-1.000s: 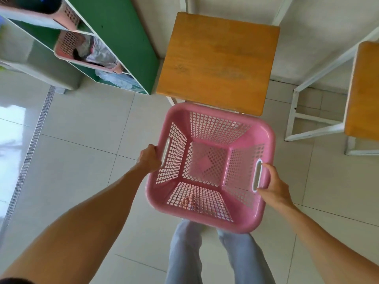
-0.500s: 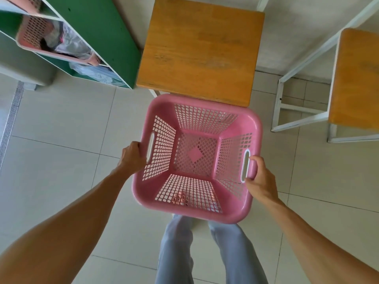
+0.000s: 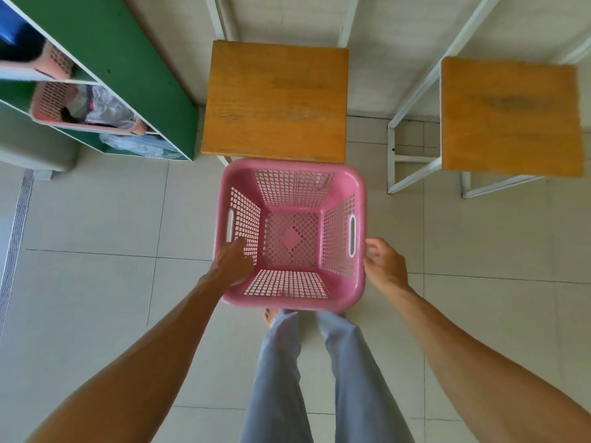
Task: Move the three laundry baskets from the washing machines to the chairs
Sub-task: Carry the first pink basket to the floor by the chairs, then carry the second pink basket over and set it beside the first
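Observation:
An empty pink laundry basket (image 3: pixel 332 199) sits low in front of my legs, apparently on the tiled floor, with its far rim just short of the front edge of a wooden chair seat (image 3: pixel 275 100). My left hand (image 3: pixel 233 260) hovers over the basket's near-left corner with its fingers loose, not on the handle slot. Just outside the right handle slot, my right hand (image 3: pixel 383 263) has its fingers spread, apart from the rim. A second wooden chair seat (image 3: pixel 508 113) stands to the right.
A green shelf unit (image 3: pixel 128 59) at the left holds another pink basket (image 3: pixel 54 100) with clothes in it. A floor drain strip (image 3: pixel 16 235) runs along the far left. White chair legs (image 3: pixel 391 155) stand between the two seats.
Both hands held the basket by its handles in the air; now the basket is lower and both hands have come off the handles. The view has pulled back.

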Motion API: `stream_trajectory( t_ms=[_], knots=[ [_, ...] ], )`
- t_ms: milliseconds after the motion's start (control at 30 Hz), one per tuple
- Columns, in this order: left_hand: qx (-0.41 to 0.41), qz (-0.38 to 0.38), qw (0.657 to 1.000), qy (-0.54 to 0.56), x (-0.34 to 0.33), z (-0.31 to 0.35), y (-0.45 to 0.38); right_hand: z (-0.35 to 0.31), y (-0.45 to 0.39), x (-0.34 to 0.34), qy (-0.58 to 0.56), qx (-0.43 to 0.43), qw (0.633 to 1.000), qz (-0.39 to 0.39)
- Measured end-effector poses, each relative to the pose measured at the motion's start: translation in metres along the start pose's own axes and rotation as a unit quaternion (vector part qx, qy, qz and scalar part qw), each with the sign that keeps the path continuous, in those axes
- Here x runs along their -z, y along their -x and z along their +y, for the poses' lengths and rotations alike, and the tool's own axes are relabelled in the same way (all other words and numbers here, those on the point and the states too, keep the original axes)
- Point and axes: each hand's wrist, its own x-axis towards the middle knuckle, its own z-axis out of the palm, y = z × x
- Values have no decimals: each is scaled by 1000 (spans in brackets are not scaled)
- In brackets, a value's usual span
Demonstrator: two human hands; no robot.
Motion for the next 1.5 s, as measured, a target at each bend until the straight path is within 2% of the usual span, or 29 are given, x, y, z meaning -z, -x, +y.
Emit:
stream_trajectory(
  t_ms=[233,400,500,733,933,1100,1233,1367,1500],
  knots=[
    [-99,-50,994,-7,8,75,91,-18,99,19,-28,38,999,-1],
    [-160,-60,984,-41,14,117,135,-18,160,49,-142,7,988,56],
    [-194,-71,976,-71,10,145,149,4,181,68,-176,-21,982,71],
    [-293,-86,933,-188,-36,255,173,93,208,130,-242,-67,959,132],
    [-351,-109,883,-291,-122,372,202,192,236,194,-295,-100,932,185],
    [-403,-141,849,-312,-207,473,255,288,259,241,-321,-136,910,223],
    [-450,-160,814,-331,-264,537,290,353,277,271,-336,-165,882,286],
    [-485,-173,778,-360,-312,593,305,406,285,297,-347,-193,850,346],
    [-506,-178,750,-387,-352,653,309,460,278,325,-360,-215,830,369]
  ],
)
